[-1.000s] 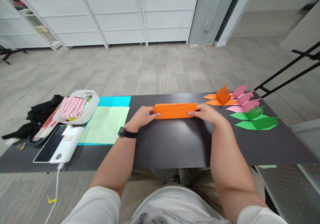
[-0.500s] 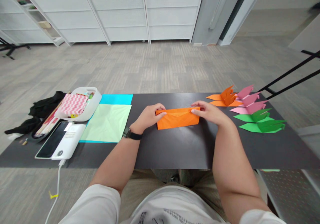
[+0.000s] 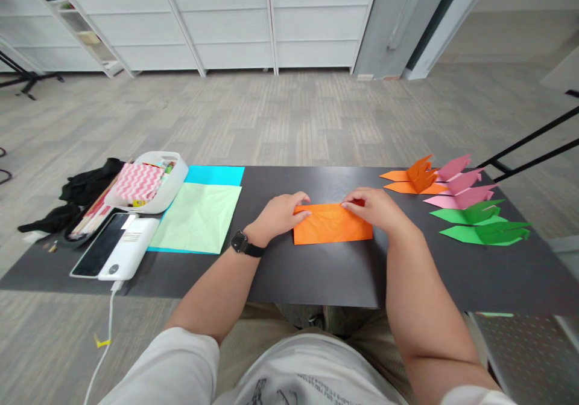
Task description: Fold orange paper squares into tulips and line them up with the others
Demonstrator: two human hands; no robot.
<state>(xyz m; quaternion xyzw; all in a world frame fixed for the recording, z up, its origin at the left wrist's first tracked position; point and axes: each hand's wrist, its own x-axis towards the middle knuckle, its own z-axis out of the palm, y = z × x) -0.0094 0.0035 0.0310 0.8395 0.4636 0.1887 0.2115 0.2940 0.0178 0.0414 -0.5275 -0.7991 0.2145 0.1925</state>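
A folded orange sheet of paper (image 3: 332, 226) lies on the dark table in front of me, a wide rectangle with its long fold at the far side. My left hand (image 3: 281, 214) has the sheet's upper left corner between thumb and fingers, the thumb on top. At the upper edge, right of the middle, my right hand (image 3: 370, 209) pinches the paper with thumb and index finger. The other fingers of the right hand are curled and partly hidden.
To the right stand folded paper birds: orange (image 3: 420, 177), pink (image 3: 465, 195) and green (image 3: 486, 233). On the left are light green paper (image 3: 199, 218) over blue paper (image 3: 215, 174), a white basket (image 3: 174, 181), a phone (image 3: 102, 245), a white power bank (image 3: 129, 248) and black cloth (image 3: 90, 181).
My right hand has slid left along the upper edge from the right corner. The paper now lies flatter, its upper edge lined up. The view has shifted slightly.
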